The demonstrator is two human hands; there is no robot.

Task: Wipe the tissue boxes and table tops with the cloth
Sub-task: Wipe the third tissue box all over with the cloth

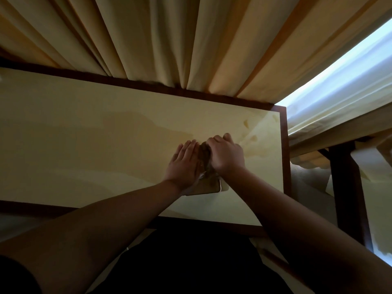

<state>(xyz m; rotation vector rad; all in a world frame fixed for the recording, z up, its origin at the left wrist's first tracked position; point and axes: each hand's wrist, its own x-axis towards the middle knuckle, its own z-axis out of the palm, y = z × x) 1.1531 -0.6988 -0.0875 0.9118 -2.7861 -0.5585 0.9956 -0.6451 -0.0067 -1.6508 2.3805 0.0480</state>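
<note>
While hands (185,160) flank it, cloth (204,154) between

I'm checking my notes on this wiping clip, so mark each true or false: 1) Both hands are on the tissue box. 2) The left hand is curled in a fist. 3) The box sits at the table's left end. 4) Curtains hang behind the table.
1) True: the left hand and right hand are on the tissue box.
2) False: its fingers lie straight against the box.
3) False: it sits near the right end of the table.
4) True: curtains hang behind.
</note>
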